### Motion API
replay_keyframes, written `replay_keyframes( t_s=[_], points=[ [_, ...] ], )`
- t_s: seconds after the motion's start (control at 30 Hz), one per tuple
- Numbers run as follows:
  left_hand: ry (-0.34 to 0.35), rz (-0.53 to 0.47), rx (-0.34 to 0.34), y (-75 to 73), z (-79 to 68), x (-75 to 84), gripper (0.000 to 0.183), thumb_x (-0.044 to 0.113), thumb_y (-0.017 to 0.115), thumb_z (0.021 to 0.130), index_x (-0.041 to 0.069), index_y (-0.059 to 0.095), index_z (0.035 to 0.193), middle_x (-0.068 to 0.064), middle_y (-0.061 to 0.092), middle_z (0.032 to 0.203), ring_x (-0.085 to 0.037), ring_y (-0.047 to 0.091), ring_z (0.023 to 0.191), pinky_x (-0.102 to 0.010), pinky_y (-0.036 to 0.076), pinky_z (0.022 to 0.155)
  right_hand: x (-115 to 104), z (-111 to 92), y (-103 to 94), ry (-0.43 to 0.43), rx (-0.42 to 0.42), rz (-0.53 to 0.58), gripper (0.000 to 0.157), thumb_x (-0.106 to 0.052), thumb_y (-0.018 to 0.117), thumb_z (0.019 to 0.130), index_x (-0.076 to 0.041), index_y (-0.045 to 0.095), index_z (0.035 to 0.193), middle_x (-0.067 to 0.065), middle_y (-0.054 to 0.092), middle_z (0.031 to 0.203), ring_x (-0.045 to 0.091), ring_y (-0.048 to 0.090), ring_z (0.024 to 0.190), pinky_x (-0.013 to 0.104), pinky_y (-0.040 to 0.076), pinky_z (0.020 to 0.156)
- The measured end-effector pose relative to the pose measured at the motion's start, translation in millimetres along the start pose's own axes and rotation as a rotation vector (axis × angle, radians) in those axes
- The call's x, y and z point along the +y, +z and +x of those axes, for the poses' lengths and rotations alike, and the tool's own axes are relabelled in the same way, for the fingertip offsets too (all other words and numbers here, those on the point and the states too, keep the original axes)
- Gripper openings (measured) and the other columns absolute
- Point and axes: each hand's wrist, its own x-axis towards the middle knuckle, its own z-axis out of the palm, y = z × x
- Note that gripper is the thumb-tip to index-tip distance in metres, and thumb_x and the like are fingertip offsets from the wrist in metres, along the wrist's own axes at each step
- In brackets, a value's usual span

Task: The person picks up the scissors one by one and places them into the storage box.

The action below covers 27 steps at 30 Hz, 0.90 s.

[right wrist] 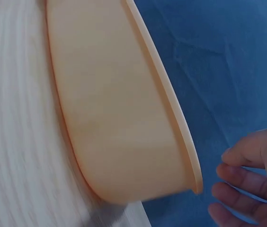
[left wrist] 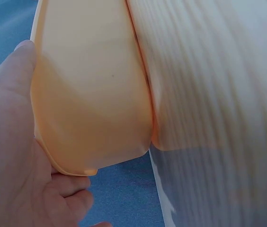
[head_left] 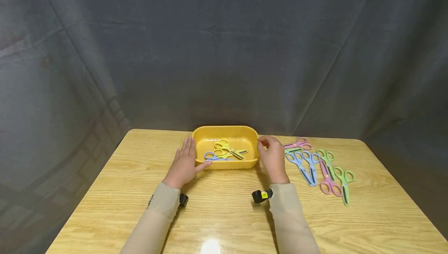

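Note:
A yellow plastic tub (head_left: 224, 163) stands at the far middle of the table. Inside lie two pairs of yellow scissors (head_left: 229, 149) and a blue pair (head_left: 210, 156), partly hidden by the front wall. My left hand (head_left: 184, 164) rests against the tub's left end, fingers straight and thumb along the front rim; the left wrist view shows its fingers (left wrist: 72, 187) beside the rim. Close to the right end is my right hand (head_left: 273, 156). Its loosely bent fingers (right wrist: 240, 177) hold nothing, and a gap separates them from the rim in the right wrist view.
Right of the tub, several scissors lie on the wooden table (head_left: 224, 215): blue pairs (head_left: 312, 167), pink ones (head_left: 329, 182) and green ones (head_left: 344, 184). Another pink pair (head_left: 300, 144) lies farther back, partly behind my right hand. A dark grey curtain (head_left: 224, 59) hangs behind the table.

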Motion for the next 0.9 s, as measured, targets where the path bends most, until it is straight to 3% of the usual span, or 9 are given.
replay_keyframes(
  t_s=[0.17,0.47,0.67,0.9],
  points=[
    [0.002,0.000,0.005,-0.1,-0.1,-0.2,0.107,0.062,0.060,0.095,-0.013,0.016,0.156,-0.030,0.014,0.164,-0.044,0.011,0.153,-0.064,0.018,0.118,12,3,-7.2,0.047,0.000,-0.024,0.013,0.005,0.063,0.090,0.008,0.072,0.098,0.024,0.071,0.095,0.040,0.066,0.091,0.052,0.053,0.085],
    [0.001,-0.006,0.005,-0.5,-0.3,-0.4,0.107,0.062,0.061,0.094,-0.013,0.016,0.156,-0.029,0.013,0.164,-0.043,0.011,0.153,-0.063,0.018,0.118,32,2,-13.6,0.166,-0.113,-0.114,0.029,0.002,0.060,0.087,0.011,0.070,0.113,0.030,0.069,0.115,0.046,0.063,0.106,0.057,0.049,0.090],
    [-0.003,-0.012,-0.006,-1.0,0.4,0.4,0.106,0.061,0.061,0.095,-0.013,0.015,0.156,-0.029,0.012,0.164,-0.042,0.008,0.153,-0.063,0.017,0.118,41,3,-11.2,0.216,-0.148,-0.176,0.032,0.000,0.062,0.088,0.010,0.070,0.117,0.031,0.068,0.116,0.041,0.060,0.084,0.055,0.050,0.083],
    [-0.002,-0.010,-0.003,-0.2,0.8,-0.4,0.106,0.061,0.061,0.095,-0.014,0.016,0.156,-0.029,0.012,0.164,-0.042,0.008,0.153,-0.064,0.017,0.118,45,-2,-9.1,0.219,-0.199,-0.222,0.036,-0.001,0.060,0.086,0.012,0.068,0.119,0.031,0.067,0.118,0.055,0.058,0.108,0.062,0.038,0.099]
  ],
)
